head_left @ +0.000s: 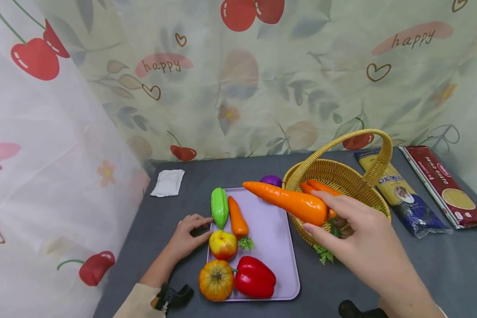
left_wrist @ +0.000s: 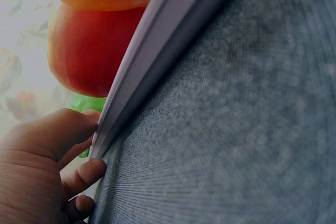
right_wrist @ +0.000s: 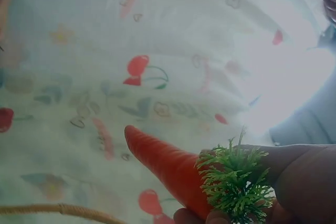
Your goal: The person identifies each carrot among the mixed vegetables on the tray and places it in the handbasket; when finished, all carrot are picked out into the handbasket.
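My right hand grips a large orange carrot by its thick end, its tip pointing left over the tray and the basket's near side. In the right wrist view, leafy green tops stick out beside the fingers. My left hand rests its thumb and fingertips against the left rim of a lilac tray. Along that side lie a ridged green vegetable, a smaller carrot, a red-yellow apple, a small pumpkin and a red bell pepper.
A wicker basket with a tall handle holds more carrots, right of the tray. A purple vegetable shows behind the held carrot. Two pasta packs, one blue-yellow and one red, lie at right. A white folded cloth lies back left.
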The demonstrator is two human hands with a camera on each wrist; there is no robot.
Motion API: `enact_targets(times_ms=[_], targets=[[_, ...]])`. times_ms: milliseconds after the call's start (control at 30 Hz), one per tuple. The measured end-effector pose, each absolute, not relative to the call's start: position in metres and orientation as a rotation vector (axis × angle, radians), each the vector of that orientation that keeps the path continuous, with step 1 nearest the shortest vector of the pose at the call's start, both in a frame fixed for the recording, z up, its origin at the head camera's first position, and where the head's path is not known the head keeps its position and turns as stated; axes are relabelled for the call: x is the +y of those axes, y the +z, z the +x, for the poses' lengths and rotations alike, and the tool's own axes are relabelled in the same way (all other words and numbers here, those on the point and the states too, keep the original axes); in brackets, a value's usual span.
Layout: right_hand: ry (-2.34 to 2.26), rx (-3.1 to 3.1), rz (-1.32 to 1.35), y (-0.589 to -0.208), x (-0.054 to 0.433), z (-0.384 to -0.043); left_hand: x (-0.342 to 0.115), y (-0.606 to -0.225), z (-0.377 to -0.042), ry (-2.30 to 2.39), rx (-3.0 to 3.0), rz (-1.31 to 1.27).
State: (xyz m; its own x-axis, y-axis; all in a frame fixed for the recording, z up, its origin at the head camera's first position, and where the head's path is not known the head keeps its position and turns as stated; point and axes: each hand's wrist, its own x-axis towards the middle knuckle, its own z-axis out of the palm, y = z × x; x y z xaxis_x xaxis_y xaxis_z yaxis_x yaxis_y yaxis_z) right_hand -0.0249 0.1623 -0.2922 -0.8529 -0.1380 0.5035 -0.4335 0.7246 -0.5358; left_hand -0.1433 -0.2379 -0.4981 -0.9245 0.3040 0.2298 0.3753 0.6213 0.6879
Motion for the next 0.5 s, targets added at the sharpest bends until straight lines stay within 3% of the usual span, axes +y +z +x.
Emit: enact_targets(times_ms=[500], targets=[[1.048, -2.322, 0.051, -0.283, 0.235, -0.019, -0.237, -0.497, -0.143, -1.194, -2.749, -0.57]])
